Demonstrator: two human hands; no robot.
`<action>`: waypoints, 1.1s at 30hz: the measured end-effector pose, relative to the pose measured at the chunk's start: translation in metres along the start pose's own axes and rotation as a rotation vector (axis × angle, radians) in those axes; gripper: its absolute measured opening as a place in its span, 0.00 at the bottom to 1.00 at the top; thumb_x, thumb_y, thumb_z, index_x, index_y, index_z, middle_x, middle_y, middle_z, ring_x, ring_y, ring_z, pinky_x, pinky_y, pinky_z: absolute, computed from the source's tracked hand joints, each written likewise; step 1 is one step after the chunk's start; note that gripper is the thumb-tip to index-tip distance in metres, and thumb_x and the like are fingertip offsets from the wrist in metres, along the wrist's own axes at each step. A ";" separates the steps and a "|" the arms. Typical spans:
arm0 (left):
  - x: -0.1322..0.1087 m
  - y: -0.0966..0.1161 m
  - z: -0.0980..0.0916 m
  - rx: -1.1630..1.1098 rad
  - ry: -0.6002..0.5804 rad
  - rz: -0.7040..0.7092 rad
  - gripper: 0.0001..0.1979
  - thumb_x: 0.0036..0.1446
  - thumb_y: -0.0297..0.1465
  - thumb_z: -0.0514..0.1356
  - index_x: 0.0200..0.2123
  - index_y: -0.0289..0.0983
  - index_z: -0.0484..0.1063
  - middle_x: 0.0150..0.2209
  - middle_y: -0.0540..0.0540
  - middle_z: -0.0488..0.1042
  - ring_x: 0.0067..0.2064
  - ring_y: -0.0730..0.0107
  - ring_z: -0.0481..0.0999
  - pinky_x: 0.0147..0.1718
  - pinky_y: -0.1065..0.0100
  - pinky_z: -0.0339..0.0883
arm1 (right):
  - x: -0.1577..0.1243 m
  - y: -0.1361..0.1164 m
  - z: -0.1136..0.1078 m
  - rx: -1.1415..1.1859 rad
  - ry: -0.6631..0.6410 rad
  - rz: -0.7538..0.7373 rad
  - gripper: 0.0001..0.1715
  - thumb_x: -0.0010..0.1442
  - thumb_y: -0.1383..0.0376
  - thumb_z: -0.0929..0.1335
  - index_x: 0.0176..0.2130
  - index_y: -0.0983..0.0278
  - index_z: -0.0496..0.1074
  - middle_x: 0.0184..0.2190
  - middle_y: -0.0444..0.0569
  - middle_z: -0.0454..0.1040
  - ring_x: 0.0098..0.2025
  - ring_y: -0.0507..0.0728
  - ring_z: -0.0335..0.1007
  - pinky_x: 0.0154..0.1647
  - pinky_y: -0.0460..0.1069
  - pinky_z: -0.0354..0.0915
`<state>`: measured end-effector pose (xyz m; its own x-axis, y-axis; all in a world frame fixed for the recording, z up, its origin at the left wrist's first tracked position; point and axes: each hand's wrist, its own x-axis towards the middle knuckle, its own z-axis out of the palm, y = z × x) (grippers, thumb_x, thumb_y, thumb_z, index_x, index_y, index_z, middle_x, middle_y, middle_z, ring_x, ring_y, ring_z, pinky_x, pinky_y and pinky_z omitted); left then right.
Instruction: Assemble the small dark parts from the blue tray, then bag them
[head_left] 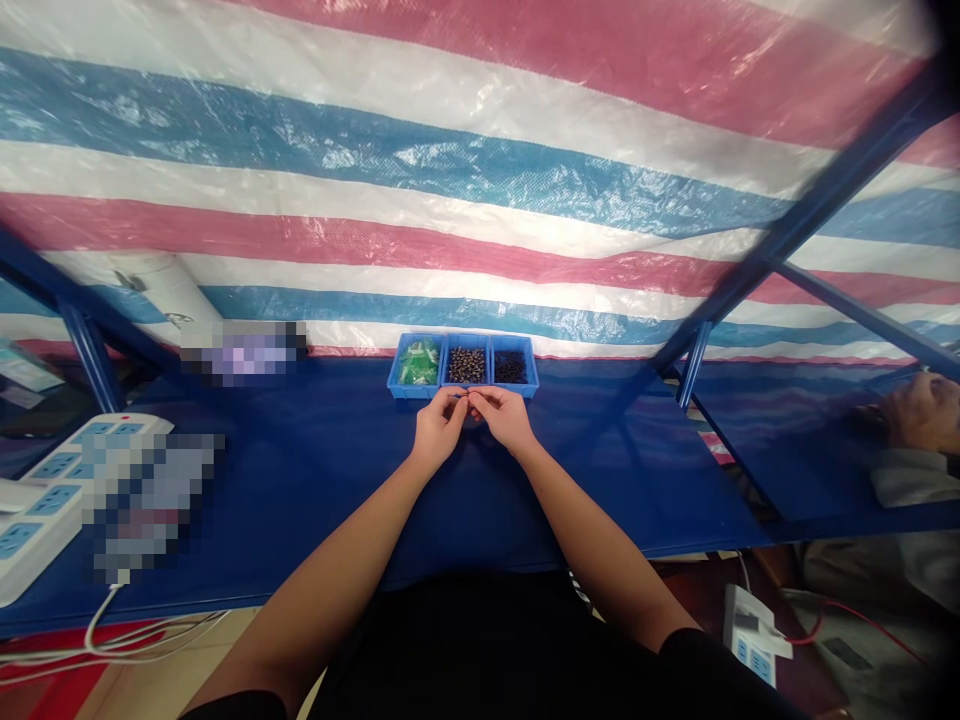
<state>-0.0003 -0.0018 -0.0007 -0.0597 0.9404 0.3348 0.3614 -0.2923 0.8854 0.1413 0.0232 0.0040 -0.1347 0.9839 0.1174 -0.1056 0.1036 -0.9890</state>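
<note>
My left hand (439,428) and my right hand (504,417) meet fingertip to fingertip just in front of three blue bins. Both are closed in a pinch; whatever lies between the fingertips is too small to name. The left bin holds green and clear plastic pieces (420,362). In the middle bin lies a heap of small brass-and-dark metal parts (466,366). Small black parts (511,367) fill the bottom of the right bin (531,385). The hands hide part of the middle bin's front wall.
The bins stand on a blue table (315,480) against a striped plastic sheet (480,180). At the left are a white power strip (45,500) and a blurred-out object with a cable. A blue frame post (694,365) and another person (919,430) are at the right.
</note>
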 end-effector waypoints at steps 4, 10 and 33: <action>0.000 0.000 0.000 -0.006 0.003 0.006 0.12 0.61 0.40 0.56 0.42 0.40 0.71 0.33 0.49 0.78 0.34 0.69 0.78 0.37 0.68 0.71 | 0.000 0.001 0.000 -0.013 -0.002 0.002 0.22 0.53 0.51 0.72 0.40 0.65 0.78 0.30 0.50 0.78 0.28 0.54 0.73 0.31 0.49 0.71; 0.001 0.002 -0.001 0.000 -0.001 0.017 0.12 0.62 0.41 0.54 0.39 0.39 0.71 0.31 0.50 0.76 0.33 0.70 0.77 0.37 0.69 0.70 | -0.002 -0.001 0.002 0.005 -0.017 -0.018 0.21 0.51 0.54 0.73 0.41 0.65 0.77 0.29 0.48 0.77 0.29 0.54 0.73 0.31 0.49 0.71; 0.001 0.001 0.000 -0.005 0.020 -0.009 0.12 0.61 0.41 0.56 0.43 0.40 0.70 0.31 0.49 0.77 0.33 0.69 0.78 0.36 0.68 0.70 | -0.002 -0.003 0.002 -0.026 -0.017 -0.022 0.20 0.52 0.53 0.72 0.39 0.64 0.77 0.29 0.48 0.77 0.29 0.54 0.73 0.32 0.50 0.72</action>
<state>-0.0003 -0.0013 0.0007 -0.0814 0.9392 0.3335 0.3560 -0.2852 0.8899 0.1403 0.0210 0.0069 -0.1494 0.9787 0.1409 -0.0833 0.1295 -0.9881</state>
